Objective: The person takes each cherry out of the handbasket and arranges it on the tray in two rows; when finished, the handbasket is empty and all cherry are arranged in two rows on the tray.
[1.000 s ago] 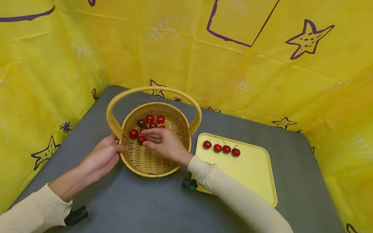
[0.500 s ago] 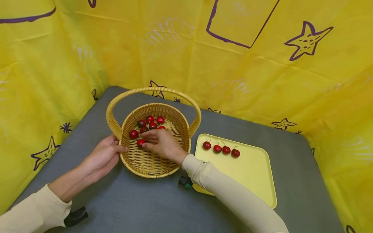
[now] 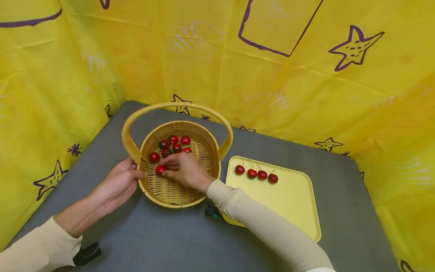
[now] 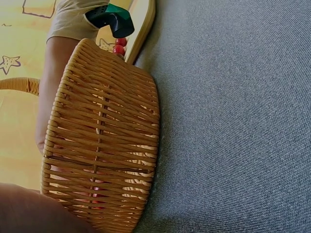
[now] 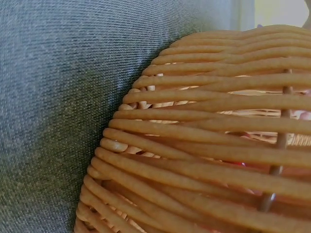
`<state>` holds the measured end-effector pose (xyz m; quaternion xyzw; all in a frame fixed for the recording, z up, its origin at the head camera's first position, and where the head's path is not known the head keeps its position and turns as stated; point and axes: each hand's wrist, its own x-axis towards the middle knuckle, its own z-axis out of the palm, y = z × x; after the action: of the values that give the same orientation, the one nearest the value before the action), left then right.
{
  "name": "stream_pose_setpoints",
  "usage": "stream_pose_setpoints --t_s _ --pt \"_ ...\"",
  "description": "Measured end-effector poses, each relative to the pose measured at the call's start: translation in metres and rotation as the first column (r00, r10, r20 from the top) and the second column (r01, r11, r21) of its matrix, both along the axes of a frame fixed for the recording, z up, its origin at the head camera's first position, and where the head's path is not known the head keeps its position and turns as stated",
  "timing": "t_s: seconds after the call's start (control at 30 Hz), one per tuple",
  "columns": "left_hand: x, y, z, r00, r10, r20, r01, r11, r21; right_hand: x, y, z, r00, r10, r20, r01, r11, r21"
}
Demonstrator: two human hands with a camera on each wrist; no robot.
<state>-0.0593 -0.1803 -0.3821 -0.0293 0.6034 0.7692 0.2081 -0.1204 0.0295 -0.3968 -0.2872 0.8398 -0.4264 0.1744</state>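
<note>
A round wicker basket with a tall arched handle has several red cherries lying in its far left part. My left hand grips the basket's left rim beside the handle's foot, thumb over the edge. My right hand reaches into the basket from the right and pinches one cherry between thumb and fingertips, a little nearer than the others. In the left wrist view the basket's woven wall covers most of the right hand. The right wrist view shows mainly the wicker side.
Right of the basket lies a pale yellow tray, with several stemmed cherries in a row near its far edge. The right forearm passes over the tray's near left corner. Yellow printed cloth walls the grey table behind and at the sides.
The right hand has moved slightly left and nearer inside the basket, and the cherry at its fingertips has shifted with it, away from the others. The left hand keeps its grip on the rim.
</note>
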Motion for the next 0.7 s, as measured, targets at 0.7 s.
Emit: stream_pose_setpoints --t_s 0.7 --pt "0.0007 -0.0014 0.0001 1.000 -0.011 -0.014 0.012 1.000 0.003 0.0018 -0.0033 0.0014 0.998 0.040 -0.054 -0.039 0.999 0.011"
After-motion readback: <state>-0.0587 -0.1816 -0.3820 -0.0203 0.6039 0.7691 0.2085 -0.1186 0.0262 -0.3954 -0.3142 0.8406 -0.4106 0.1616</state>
